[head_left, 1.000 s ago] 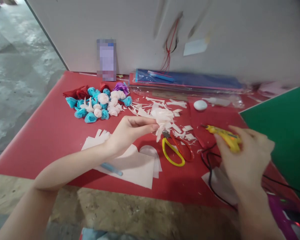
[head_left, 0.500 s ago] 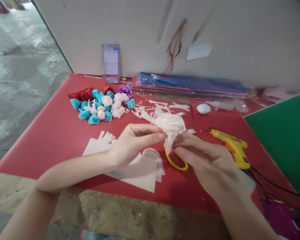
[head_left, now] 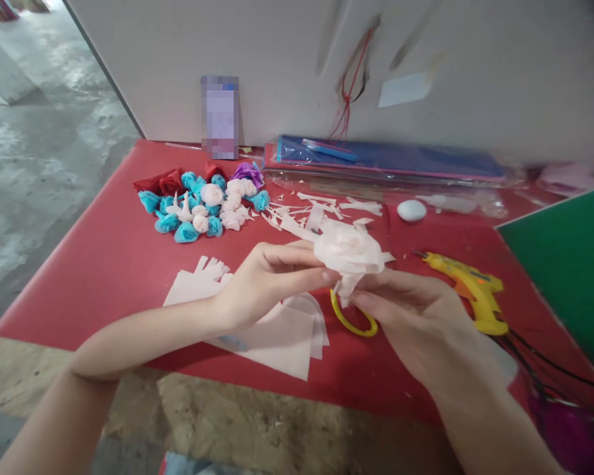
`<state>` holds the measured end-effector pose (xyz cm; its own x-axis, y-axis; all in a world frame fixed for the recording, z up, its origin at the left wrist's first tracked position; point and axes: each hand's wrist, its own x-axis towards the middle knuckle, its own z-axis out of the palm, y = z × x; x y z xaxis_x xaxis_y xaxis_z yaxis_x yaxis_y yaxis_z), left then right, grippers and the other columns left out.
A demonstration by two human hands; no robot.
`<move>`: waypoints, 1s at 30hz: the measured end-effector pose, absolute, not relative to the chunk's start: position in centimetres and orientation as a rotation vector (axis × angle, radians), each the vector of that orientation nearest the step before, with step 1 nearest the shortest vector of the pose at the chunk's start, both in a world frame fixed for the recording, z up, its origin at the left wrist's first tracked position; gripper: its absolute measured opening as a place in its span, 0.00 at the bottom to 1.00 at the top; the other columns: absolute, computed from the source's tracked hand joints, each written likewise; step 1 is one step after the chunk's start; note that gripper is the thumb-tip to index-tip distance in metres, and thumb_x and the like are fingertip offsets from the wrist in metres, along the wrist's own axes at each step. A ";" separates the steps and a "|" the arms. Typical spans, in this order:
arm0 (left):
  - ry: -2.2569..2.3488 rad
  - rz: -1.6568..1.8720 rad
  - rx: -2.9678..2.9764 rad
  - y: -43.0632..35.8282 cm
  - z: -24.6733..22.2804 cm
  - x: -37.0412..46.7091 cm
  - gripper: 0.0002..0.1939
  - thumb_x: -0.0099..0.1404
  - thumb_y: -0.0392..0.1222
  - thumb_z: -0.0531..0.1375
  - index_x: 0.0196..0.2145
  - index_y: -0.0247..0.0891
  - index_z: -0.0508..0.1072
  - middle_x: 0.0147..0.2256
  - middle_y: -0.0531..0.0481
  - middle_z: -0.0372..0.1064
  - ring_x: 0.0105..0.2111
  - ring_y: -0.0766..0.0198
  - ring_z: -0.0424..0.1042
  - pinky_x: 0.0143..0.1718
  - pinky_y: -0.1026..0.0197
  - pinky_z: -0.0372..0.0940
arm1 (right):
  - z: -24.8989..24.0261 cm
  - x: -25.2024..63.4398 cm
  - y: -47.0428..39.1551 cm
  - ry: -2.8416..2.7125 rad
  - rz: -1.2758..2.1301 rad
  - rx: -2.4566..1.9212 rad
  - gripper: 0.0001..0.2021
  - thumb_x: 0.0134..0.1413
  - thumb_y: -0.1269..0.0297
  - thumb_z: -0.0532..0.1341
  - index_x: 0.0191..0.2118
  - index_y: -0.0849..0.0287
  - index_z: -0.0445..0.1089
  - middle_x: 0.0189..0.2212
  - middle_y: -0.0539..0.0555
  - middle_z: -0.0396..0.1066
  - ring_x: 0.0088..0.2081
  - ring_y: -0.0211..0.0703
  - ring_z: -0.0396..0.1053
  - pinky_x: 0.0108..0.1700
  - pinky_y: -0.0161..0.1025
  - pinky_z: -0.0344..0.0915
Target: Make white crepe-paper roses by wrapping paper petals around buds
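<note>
Between both hands is a pale pink paper rose (head_left: 350,249), its twisted base hanging down. My left hand (head_left: 272,284) is closed, thumb and fingers pinching the rose's left underside. On the other side, my right hand (head_left: 406,310) grips the base of the rose between thumb and fingers. Below the rose a yellow ring-shaped handle (head_left: 352,323) shows; the rest of that object is hidden. Sheets of pale paper (head_left: 277,346) lie on the table under my left wrist, some with rounded ends and some cut in strips.
Finished blue, white, red and purple paper flowers (head_left: 198,204) cluster at the back left, before a propped phone (head_left: 220,119). Paper scraps (head_left: 297,214) lie mid-table. A yellow glue gun (head_left: 468,290) with its cord, a white egg-shaped object (head_left: 412,210) and a green board (head_left: 564,264) are at right.
The rose has tilted so its open, layered top faces me more, and has shifted slightly right with my hands. Both hands keep their hold. The view has shifted a little.
</note>
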<state>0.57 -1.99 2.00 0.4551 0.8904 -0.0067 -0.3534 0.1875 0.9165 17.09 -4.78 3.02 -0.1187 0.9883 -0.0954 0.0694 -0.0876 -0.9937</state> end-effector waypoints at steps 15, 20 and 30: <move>0.604 0.888 1.053 -2.1 1.5 0.7 0.05 0.54 0.35 0.62 0.27 0.43 0.78 0.29 0.54 0.76 0.34 0.64 0.74 0.41 0.65 0.68 | 3.0 17.3 -4.6 -1.404 1.256 -1.182 0.04 0.40 0.68 0.65 0.24 0.49 0.73 0.25 0.46 0.73 0.30 0.37 0.70 0.34 0.33 0.69; 0.659 0.868 1.042 -2.3 1.6 0.8 0.04 0.53 0.35 0.63 0.27 0.41 0.78 0.29 0.53 0.76 0.34 0.62 0.74 0.40 0.63 0.69 | 2.8 17.6 -4.8 -1.463 1.271 -1.151 0.06 0.44 0.68 0.63 0.28 0.47 0.74 0.27 0.45 0.74 0.32 0.37 0.71 0.36 0.32 0.69; 0.675 0.906 1.024 -2.3 1.4 0.9 0.03 0.52 0.36 0.63 0.27 0.39 0.77 0.29 0.52 0.76 0.32 0.64 0.74 0.37 0.64 0.69 | 2.5 17.1 -4.9 -1.450 1.249 -1.142 0.11 0.46 0.71 0.62 0.32 0.45 0.74 0.31 0.44 0.75 0.36 0.37 0.72 0.39 0.31 0.68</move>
<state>0.88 -2.33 1.40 0.4762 0.8772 -0.0609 -0.3103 0.2324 0.9218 17.13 -4.93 2.54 -0.1884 0.9807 0.0520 0.0938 0.0706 -0.9931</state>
